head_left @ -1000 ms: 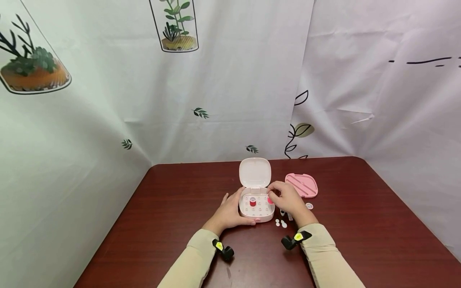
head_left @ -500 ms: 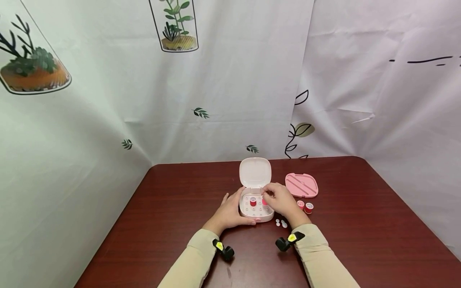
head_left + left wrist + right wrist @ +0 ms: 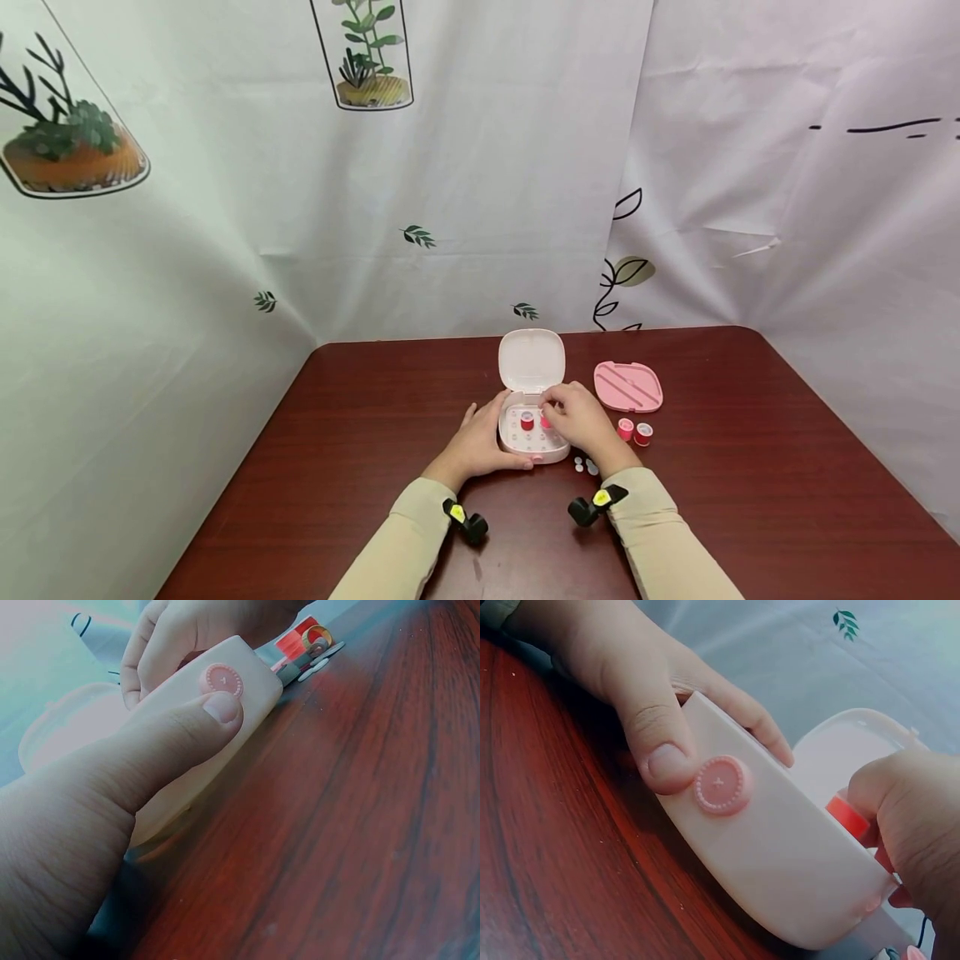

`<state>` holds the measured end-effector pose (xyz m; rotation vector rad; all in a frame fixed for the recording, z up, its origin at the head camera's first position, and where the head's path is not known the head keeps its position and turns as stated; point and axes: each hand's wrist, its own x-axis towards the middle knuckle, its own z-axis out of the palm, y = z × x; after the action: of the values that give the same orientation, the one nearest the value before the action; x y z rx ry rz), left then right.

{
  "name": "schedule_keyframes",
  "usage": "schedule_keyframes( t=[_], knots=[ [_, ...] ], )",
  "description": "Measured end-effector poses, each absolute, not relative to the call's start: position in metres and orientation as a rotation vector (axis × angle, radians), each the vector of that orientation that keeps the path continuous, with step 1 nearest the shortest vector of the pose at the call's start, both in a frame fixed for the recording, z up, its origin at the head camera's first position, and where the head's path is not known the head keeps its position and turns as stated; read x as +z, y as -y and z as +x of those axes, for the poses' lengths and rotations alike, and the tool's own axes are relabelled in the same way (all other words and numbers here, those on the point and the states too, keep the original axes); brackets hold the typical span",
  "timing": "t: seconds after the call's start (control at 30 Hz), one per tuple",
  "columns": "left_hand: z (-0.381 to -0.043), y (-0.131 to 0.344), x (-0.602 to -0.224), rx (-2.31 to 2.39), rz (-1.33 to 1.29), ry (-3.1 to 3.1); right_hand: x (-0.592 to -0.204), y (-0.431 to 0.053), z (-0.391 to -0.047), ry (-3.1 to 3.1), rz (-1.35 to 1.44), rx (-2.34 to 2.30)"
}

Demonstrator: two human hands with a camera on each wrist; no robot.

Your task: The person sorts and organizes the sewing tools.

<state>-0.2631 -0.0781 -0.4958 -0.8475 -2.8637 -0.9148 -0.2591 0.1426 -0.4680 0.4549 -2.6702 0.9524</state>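
Note:
A pale pink sewing box (image 3: 516, 447) stands with its lid (image 3: 532, 360) raised at the back. My left hand (image 3: 477, 442) grips the box's left side, its thumb at the front beside a pink button-shaped catch (image 3: 720, 784). Inside, one red thread spool (image 3: 527, 422) sits on the pegged tray. Thumb and fingers of my right hand (image 3: 583, 420) pinch a pinkish-red thread spool (image 3: 546, 422) inside the box, right of the first one. In the right wrist view those fingers partly cover the held spool.
Two more thread spools, a pink one (image 3: 626, 428) and a red one (image 3: 643, 433), stand on the table right of the right hand. Behind them lies a pink slotted tray (image 3: 628, 387). Several small white buttons (image 3: 579, 464) lie near the box's front right corner.
My right hand has moved left over the box with the pinkish-red spool, bringing it closer to the red one. The spools on the table came into fuller view. The left hand has stayed put.

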Motion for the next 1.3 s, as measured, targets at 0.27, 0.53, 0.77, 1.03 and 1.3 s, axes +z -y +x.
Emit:
schedule_keyframes(
  t=[0.27, 0.53, 0.77, 1.03, 1.3],
  knots=[
    [-0.263, 0.078, -0.497, -0.905, -0.843, 2.874, -0.467, -0.137, -0.259, 2.703, 0.454, 0.818],
    [-0.263, 0.077, -0.497, -0.912, -0.846, 2.874, -0.464, -0.132, -0.257, 2.728, 0.425, 0.765],
    [-0.263, 0.078, -0.496, -0.902, -0.849, 2.877, -0.465, -0.130, -0.258, 2.745, 0.393, 0.745],
    [-0.263, 0.079, -0.496, -0.915, -0.844, 2.885, -0.464, -0.127, -0.256, 2.747, 0.387, 0.742],
    [-0.263, 0.078, -0.497, -0.906, -0.856, 2.860, -0.465, -0.128, -0.256, 2.725, 0.396, 0.724]
  ],
)
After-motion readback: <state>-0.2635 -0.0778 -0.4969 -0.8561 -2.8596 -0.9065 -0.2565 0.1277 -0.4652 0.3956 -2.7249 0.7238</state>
